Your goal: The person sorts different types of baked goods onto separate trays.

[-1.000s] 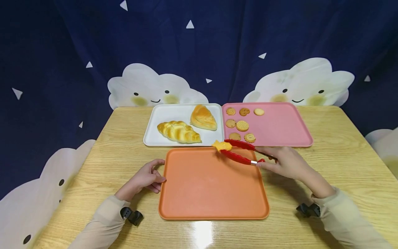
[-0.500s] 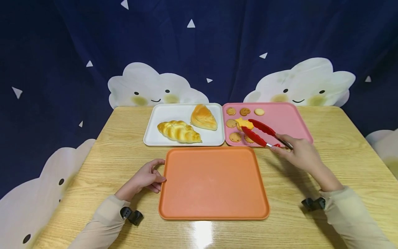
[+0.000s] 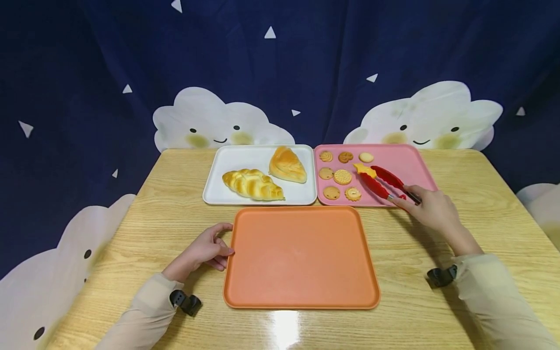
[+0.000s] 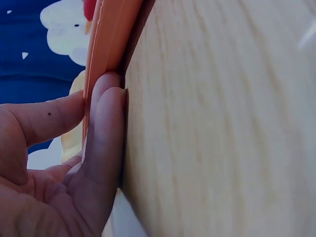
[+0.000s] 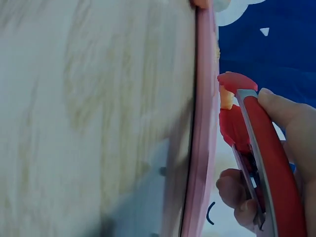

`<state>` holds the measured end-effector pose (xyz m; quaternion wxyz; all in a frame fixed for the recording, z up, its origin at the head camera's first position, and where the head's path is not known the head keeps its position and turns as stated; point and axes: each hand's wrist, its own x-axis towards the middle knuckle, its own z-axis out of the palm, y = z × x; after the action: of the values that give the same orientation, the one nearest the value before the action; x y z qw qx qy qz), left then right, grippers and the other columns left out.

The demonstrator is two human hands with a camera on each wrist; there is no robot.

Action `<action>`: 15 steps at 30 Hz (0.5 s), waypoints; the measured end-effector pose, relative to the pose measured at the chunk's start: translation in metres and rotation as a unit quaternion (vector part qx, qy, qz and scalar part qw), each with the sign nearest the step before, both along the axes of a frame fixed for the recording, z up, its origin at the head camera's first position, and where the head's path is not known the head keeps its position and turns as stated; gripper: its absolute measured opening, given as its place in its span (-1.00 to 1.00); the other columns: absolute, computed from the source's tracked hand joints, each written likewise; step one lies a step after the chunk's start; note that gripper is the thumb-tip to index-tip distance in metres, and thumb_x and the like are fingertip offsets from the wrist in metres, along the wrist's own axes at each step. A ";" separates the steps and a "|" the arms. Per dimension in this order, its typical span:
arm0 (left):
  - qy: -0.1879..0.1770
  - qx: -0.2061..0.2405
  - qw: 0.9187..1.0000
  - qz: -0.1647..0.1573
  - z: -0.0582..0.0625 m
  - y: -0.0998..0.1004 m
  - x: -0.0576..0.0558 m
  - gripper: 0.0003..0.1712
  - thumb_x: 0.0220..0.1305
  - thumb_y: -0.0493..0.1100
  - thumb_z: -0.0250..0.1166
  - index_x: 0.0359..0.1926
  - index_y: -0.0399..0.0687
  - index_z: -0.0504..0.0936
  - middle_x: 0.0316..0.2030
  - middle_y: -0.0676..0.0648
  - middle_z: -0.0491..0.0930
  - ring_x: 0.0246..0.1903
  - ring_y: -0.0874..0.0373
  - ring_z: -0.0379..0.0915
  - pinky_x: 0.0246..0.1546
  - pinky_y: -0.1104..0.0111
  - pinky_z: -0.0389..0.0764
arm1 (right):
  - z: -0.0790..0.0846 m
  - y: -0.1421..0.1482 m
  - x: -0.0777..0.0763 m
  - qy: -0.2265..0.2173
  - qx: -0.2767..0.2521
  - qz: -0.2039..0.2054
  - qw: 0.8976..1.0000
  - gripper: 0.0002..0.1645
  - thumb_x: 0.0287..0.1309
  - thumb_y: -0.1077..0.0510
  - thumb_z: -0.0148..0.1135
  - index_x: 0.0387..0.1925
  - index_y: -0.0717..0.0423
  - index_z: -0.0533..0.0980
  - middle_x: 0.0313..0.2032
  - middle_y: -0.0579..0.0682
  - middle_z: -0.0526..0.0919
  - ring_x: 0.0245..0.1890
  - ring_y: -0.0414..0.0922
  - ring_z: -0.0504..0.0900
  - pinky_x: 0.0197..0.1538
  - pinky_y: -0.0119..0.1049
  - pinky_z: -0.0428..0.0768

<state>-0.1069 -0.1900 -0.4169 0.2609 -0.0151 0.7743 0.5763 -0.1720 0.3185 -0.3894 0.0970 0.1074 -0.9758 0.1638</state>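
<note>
My right hand (image 3: 435,210) grips red tongs (image 3: 374,185) with metal arms. Between the tongs' tips is a yellow star-shaped cookie (image 3: 364,170), over the middle of the pink tray (image 3: 411,167); I cannot tell whether it touches the tray. In the right wrist view, thumb and fingers wrap the tongs' red handle (image 5: 276,168). My left hand (image 3: 209,248) holds the left rim of the orange tray (image 3: 302,257), with the thumb on the rim. The left wrist view has fingers (image 4: 106,128) against the tray's outer side, near the tabletop.
Several cookies (image 3: 342,177) lie in rows on the pink tray's left half. Beside it, a white tray (image 3: 214,187) carries a braided bread (image 3: 253,184) and a triangular pastry (image 3: 287,165). All trays stand on a wooden table (image 3: 175,194), before a dark blue curtain (image 3: 245,58).
The right hand has carried the star-shaped cookie in the tongs from above the orange tray's far edge, back and right, over the pink tray. My left hand has stayed at the orange tray's rim.
</note>
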 end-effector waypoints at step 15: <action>0.001 -0.006 1.000 0.003 -0.002 -0.001 0.001 -0.28 0.09 -0.44 0.18 0.27 -0.21 0.12 -0.61 -0.10 0.52 -0.75 0.15 0.47 -0.69 0.26 0.59 | 0.002 0.005 0.036 -0.014 -0.001 -0.021 1.000 -0.28 0.02 -0.25 0.20 0.00 0.24 0.42 -0.59 0.10 0.46 -0.60 0.04 0.40 -0.57 -0.23 0.25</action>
<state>-0.1062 -0.1907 -0.4194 0.2581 -0.0185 0.7783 0.5722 -0.1365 0.3234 -0.3871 0.0872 0.0848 -0.9789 0.1644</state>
